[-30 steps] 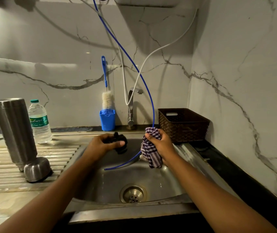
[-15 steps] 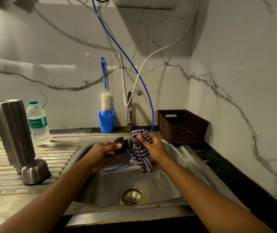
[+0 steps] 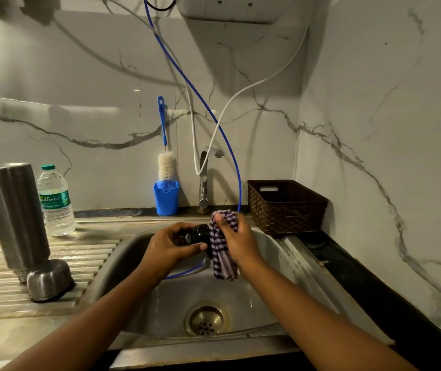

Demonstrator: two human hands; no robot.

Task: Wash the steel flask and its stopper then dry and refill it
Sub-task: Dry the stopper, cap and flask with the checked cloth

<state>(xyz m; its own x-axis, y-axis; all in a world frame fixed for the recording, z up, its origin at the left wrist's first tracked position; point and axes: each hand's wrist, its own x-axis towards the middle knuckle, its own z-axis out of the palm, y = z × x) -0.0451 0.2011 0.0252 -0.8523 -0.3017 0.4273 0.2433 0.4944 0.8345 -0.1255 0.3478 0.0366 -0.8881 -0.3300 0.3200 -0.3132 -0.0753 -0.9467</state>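
Over the steel sink (image 3: 281, 266) my left hand (image 3: 168, 245) grips the black flask stopper (image 3: 196, 234), held on its side. My right hand (image 3: 236, 242) holds a purple checked cloth (image 3: 220, 250) pressed against the stopper's right end; the cloth's loose end hangs down into the basin. The steel flask (image 3: 13, 215) stands upside down on the ribbed drainboard at the left, apart from both hands. Its steel cup lid (image 3: 48, 280) sits mouth down beside the flask's base.
A plastic water bottle (image 3: 56, 202) stands behind the flask. A blue cup with a bottle brush (image 3: 165, 183), the tap (image 3: 204, 180) and a brown basket (image 3: 286, 207) line the back. A blue hose (image 3: 187, 84) hangs into the sink above the drain (image 3: 205, 319).
My right hand has brought the checked cloth leftwards onto the stopper, and my left hand has turned the stopper on its side toward the cloth. Flask and lid have not moved.
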